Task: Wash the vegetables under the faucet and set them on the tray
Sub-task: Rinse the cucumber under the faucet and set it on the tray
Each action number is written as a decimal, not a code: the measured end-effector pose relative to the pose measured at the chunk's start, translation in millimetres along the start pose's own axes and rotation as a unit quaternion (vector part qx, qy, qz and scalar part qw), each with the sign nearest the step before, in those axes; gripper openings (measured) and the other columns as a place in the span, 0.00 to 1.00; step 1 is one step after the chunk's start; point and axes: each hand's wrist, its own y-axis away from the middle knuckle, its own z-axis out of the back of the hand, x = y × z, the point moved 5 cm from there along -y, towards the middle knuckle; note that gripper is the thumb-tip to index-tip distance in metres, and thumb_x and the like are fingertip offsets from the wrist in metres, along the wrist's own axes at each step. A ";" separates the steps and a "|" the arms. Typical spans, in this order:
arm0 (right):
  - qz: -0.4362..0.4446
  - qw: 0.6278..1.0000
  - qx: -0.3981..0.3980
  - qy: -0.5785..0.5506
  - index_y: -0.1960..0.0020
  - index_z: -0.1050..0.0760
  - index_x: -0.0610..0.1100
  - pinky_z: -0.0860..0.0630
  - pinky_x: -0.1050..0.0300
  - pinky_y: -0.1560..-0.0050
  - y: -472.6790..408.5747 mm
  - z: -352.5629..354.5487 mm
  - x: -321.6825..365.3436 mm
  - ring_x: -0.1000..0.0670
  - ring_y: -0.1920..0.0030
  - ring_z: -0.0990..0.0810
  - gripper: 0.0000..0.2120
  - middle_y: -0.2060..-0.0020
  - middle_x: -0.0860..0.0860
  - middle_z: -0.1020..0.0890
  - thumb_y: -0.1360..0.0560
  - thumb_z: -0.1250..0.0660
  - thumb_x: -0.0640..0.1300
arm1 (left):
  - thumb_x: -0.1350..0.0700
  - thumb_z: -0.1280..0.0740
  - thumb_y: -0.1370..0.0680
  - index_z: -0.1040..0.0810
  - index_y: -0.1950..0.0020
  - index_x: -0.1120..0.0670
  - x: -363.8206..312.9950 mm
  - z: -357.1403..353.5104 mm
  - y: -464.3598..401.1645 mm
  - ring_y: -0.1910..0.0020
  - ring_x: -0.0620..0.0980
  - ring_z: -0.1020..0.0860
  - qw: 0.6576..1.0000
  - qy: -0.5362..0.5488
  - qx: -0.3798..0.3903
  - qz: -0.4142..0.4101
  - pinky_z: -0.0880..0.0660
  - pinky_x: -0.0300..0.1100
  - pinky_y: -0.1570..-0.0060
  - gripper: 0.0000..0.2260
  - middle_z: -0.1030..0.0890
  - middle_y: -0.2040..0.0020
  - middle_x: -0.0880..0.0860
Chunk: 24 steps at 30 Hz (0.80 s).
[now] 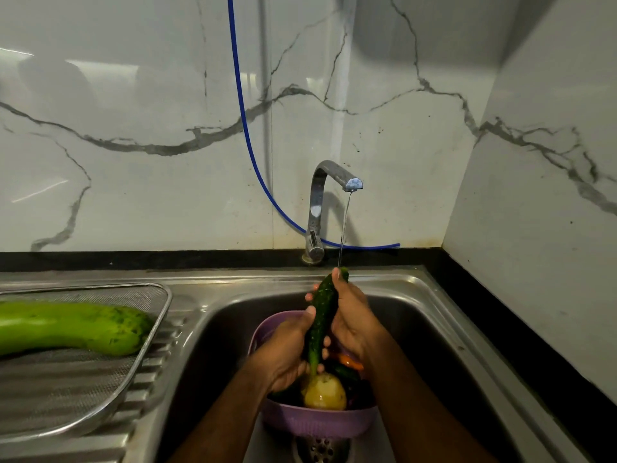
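Note:
A dark green cucumber (323, 315) stands nearly upright over the sink, its top end under the thin stream from the faucet (330, 182). My left hand (287, 352) grips its lower half. Around its upper half curl the fingers of my right hand (354, 315). Below them a purple colander (317, 422) holds a yellowish potato (325, 392), a bit of carrot (350, 360) and other dark vegetables. A long light green gourd (73, 325) lies on the mesh tray (100, 389) at the left.
The steel sink basin (434, 345) has its drain (320, 449) just in front of the colander. A ribbed draining board lies under the tray. A blue hose (243, 121) hangs down the marble wall behind the faucet. A black counter edge runs along the right.

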 end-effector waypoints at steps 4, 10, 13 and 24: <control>-0.048 0.997 -0.065 0.003 0.44 0.24 0.42 0.17 0.43 0.54 0.9 -0.3 -1.7 0.40 0.47 0.15 0.26 0.47 0.38 0.16 0.18 0.43 0.66 | 0.58 0.37 0.17 0.29 0.40 0.57 0.0 6.9 -0.9 0.60 0.56 0.21 0.994 -0.062 -0.035 -0.087 0.23 0.49 0.64 0.07 0.20 0.55 0.58; -0.083 0.996 -0.002 -0.035 0.34 0.25 0.38 0.19 0.40 0.50 6.1 0.9 -6.9 0.38 0.42 0.17 0.26 0.41 0.37 0.17 0.16 0.42 0.59 | 0.57 0.38 0.17 0.28 0.40 0.57 -5.6 6.8 3.1 0.68 0.51 0.23 0.988 -0.057 -0.078 -0.119 0.26 0.44 0.71 0.07 0.20 0.57 0.58; -0.073 0.997 0.013 -0.022 0.30 0.27 0.40 0.20 0.37 0.41 4.6 2.2 -4.8 0.37 0.41 0.17 0.27 0.41 0.36 0.17 0.17 0.41 0.60 | 0.54 0.40 0.16 0.27 0.38 0.58 -8.7 1.1 3.9 0.67 0.51 0.23 0.992 -0.031 -0.058 -0.105 0.26 0.42 0.72 0.10 0.21 0.58 0.58; -0.055 0.994 -0.034 -0.085 0.38 0.25 0.39 0.18 0.36 0.46 3.9 -2.6 -8.2 0.39 0.46 0.16 0.26 0.44 0.37 0.16 0.16 0.43 0.62 | 0.58 0.31 0.21 0.27 0.36 0.50 -12.1 11.9 2.5 0.52 0.45 0.18 0.924 -0.255 -0.136 -0.250 0.21 0.38 0.57 0.14 0.18 0.48 0.48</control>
